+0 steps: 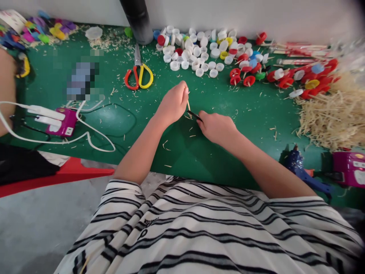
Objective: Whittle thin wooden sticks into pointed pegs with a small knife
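Observation:
My left hand [174, 102] is closed around a thin wooden stick [188, 105], whose lower end points down toward the table. In my right hand [218, 127] is a narrow dark blade, seemingly a knife [194, 115]; its handle is hidden by my fingers. The blade's tip meets the stick's lower end or lies just beside it; I cannot tell which. Small wood shavings [193, 136] lie on the green table [182, 152] under both hands. Beyond my left hand lie scissors [138, 70] with one red and one yellow handle.
Plastic bottle caps [196, 51] are heaped at the back, with red caps on sticks [285, 82] to their right. Wood shavings [336, 110] pile up at right, near a blue glue gun [302, 167]. White cables and a purple power block [64, 121] lie left, beside another person's arm [6, 87].

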Tool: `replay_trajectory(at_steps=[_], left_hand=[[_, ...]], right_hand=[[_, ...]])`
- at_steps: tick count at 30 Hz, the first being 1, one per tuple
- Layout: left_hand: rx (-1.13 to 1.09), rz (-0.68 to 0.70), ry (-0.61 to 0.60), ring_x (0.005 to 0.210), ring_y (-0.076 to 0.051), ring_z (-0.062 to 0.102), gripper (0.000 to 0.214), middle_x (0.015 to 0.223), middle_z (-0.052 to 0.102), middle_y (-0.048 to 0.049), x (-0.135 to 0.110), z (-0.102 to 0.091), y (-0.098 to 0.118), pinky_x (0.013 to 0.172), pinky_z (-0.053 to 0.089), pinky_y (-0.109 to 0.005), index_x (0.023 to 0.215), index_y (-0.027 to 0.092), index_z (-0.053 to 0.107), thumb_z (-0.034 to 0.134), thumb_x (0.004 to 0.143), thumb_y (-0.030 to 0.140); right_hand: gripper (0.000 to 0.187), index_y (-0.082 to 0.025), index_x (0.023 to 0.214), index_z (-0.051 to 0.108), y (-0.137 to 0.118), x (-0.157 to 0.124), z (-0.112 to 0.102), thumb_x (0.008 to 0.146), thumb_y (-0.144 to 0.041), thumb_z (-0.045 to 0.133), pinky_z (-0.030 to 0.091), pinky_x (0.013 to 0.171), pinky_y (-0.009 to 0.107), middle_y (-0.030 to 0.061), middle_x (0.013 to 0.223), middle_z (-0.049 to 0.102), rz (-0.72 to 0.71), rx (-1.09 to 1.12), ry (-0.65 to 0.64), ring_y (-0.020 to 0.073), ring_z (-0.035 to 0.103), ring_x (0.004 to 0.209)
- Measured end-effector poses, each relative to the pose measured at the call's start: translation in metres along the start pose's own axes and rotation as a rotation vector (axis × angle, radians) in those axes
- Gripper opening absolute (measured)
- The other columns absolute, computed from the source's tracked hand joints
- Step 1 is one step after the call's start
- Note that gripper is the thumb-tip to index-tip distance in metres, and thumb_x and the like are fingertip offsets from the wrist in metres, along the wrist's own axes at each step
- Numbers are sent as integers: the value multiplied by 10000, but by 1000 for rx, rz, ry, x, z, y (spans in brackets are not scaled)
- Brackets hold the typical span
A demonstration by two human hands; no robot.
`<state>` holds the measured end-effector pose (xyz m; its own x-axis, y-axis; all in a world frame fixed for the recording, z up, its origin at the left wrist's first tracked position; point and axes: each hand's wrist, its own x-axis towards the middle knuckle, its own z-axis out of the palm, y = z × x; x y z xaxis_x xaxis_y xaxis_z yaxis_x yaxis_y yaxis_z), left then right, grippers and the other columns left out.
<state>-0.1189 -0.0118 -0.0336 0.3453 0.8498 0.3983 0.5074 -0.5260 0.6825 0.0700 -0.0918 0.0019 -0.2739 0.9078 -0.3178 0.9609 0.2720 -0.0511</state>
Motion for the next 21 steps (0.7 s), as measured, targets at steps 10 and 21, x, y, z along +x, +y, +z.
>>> replay_trajectory(at_steps=[10, 21], left_hand=[[-7, 24, 0, 864, -243, 645, 538, 774, 499, -48, 0, 2, 5, 897, 499, -438, 901, 253, 481, 183, 991, 692], [15, 54, -38, 787, -217, 605, 494, 768, 515, -38, -4, -3, 11, 852, 501, -415, 933, 259, 499, 191, 1027, 633]], right_hand=[[439, -219, 1198, 568, 14, -37, 9, 1069, -451, 218, 320, 575, 317, 124, 895, 733, 77, -51, -32, 292, 694, 767], [359, -208, 1247, 528, 12, -22, -5, 1076, -408, 284, 239, 548, 310, 101, 1030, 747, -45, 100, 124, 244, 667, 802]])
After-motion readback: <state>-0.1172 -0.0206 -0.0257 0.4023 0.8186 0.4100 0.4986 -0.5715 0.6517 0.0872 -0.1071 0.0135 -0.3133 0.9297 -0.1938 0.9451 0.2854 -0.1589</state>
